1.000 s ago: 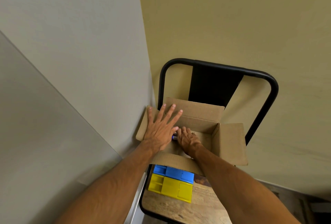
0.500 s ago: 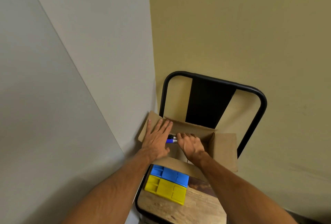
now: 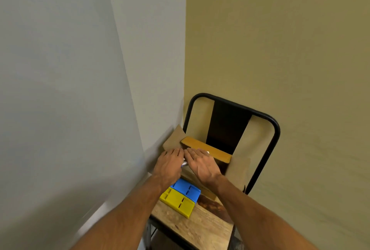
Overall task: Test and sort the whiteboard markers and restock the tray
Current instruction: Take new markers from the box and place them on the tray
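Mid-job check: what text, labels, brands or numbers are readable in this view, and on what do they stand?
No readable text anywhere in this view.
Cardboard box: plain flaps, no print showing.
Blue tray and yellow tray: plain plastic, no labels.
Marker between the left hand and the right hand: only a sliver shows; any print on it is too small to read.

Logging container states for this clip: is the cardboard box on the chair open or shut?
Open: the cardboard box has its side flaps splayed outward, not folded over the top.
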The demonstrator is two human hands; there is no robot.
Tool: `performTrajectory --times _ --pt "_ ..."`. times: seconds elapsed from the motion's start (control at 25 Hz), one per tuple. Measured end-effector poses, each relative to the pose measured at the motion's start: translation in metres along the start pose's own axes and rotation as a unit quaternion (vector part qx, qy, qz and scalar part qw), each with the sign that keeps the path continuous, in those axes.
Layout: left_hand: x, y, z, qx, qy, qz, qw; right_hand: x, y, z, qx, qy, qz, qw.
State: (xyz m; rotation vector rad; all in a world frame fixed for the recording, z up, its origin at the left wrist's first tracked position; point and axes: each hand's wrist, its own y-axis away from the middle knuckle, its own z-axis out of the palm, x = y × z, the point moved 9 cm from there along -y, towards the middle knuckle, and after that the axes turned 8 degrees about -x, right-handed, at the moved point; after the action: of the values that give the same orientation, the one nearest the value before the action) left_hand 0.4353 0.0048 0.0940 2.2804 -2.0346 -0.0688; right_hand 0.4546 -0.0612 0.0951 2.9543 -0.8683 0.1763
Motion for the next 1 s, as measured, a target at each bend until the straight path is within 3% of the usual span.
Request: performTrajectory --times 0.12,0.28,0.48,0.56,0.6,0.64,0.76,0.8,0.88,1.0 --pt "-0.009 0.038 -0.015 0.015 0.044 -0.085 0.995 -0.028 0.012 -0.026 0.057 -0.018 -0.043 0.997" --pt "-0.022 0.091 -0.02 0.02 0.042 -0.138 0.989 -0.071 0.028 -0.051 0.164 -0.045 -0.122 0.978" --pt "-0.044 0.158 -0.02 0.003 0.021 -0.198 0.98 -0.098 0.036 -0.038 0.053 -0.176 -0.122 0.975" --pt "-0.053 0.184 -0.016 0.002 0.016 -0.223 0.975 -0.103 0.038 -0.025 0.011 -0.289 -0.11 0.951" --pt "-0.057 0.195 -0.014 0.002 0.015 -0.236 0.972 -0.102 0.038 -0.023 0.006 -0.374 -0.071 0.925" --pt "-0.06 0.207 -0.013 0.003 0.015 -0.246 0.969 -0.102 0.038 -0.018 -0.009 -0.482 -0.009 0.876" --pt "-0.066 0.234 -0.009 0.011 0.012 -0.253 0.967 -0.135 0.051 0.006 -0.125 -0.757 0.137 0.626" --pt "-0.069 0.243 -0.008 0.009 0.013 -0.258 0.966 -0.151 0.058 0.007 -0.16 -0.791 0.152 0.57" --pt "-0.077 0.266 -0.006 0.008 0.01 -0.271 0.962 -0.18 0.068 0.006 -0.18 -0.814 0.15 0.532" --pt "-0.086 0.304 0.002 0.003 0.012 -0.286 0.958 -0.212 0.076 0.006 -0.153 -0.81 0.141 0.548"
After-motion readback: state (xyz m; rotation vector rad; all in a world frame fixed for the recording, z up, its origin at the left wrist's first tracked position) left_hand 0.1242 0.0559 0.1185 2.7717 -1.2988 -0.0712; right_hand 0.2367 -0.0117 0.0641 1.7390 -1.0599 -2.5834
